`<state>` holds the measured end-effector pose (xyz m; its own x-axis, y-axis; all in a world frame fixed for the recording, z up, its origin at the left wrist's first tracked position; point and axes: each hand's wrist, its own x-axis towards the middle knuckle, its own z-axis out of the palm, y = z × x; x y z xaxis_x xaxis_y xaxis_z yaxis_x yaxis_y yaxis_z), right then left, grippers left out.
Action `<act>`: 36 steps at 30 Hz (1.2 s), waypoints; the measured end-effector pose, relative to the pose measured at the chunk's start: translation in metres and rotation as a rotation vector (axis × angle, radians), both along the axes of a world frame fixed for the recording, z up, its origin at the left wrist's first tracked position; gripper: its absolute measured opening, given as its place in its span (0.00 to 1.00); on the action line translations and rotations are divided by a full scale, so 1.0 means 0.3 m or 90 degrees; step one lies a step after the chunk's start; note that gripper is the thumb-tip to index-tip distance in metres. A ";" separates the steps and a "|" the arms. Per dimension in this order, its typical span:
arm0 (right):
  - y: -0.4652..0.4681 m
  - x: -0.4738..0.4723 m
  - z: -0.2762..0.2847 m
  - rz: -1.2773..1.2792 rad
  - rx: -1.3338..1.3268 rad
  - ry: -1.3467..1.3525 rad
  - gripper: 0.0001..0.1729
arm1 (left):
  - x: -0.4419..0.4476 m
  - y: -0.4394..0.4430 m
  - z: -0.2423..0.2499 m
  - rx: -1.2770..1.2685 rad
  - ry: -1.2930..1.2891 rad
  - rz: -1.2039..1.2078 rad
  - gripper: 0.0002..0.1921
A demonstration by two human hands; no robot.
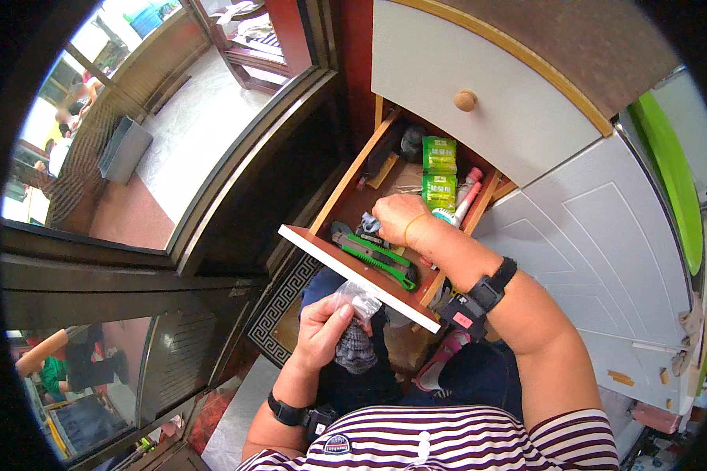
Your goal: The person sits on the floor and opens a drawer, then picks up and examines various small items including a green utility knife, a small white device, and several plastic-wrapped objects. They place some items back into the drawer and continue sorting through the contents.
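An open wooden drawer with a white front edge lies before me. My right hand reaches into it, its fingers bent down at a small crumpled grey-blue item; whether they grip it is hidden. Near the drawer front lie green-and-black utility knives. Green printed packets lie behind the hand, beside a pink-and-white tube-like item. Outside the drawer front, my left hand pinches a clear plastic bag with something white inside. A dark grey knitted item hangs just below that hand.
A closed white drawer with a round wooden knob sits above the open one. White cabinet doors stand at the right. Dark-framed glass panels are at the left, showing people at a distance. A patterned mat lies on the floor.
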<state>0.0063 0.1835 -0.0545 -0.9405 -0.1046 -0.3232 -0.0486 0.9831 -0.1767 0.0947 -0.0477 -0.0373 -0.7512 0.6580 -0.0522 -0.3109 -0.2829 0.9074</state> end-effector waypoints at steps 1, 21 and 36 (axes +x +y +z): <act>0.015 0.002 -0.002 -0.027 -0.034 0.026 0.11 | 0.001 0.001 0.001 0.000 -0.008 0.000 0.12; 0.161 0.391 0.334 -0.304 -1.032 0.070 0.24 | 0.014 0.008 -0.018 0.001 -0.011 0.004 0.11; 0.155 0.405 0.214 -0.098 -0.302 0.109 0.12 | 0.013 0.013 -0.014 -0.005 0.033 0.014 0.12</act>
<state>0.1279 0.2300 0.0098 -0.9918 -0.0585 -0.1135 0.0224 0.7952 -0.6060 0.0986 -0.0440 -0.0413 -0.7670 0.6413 -0.0180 -0.2576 -0.2821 0.9242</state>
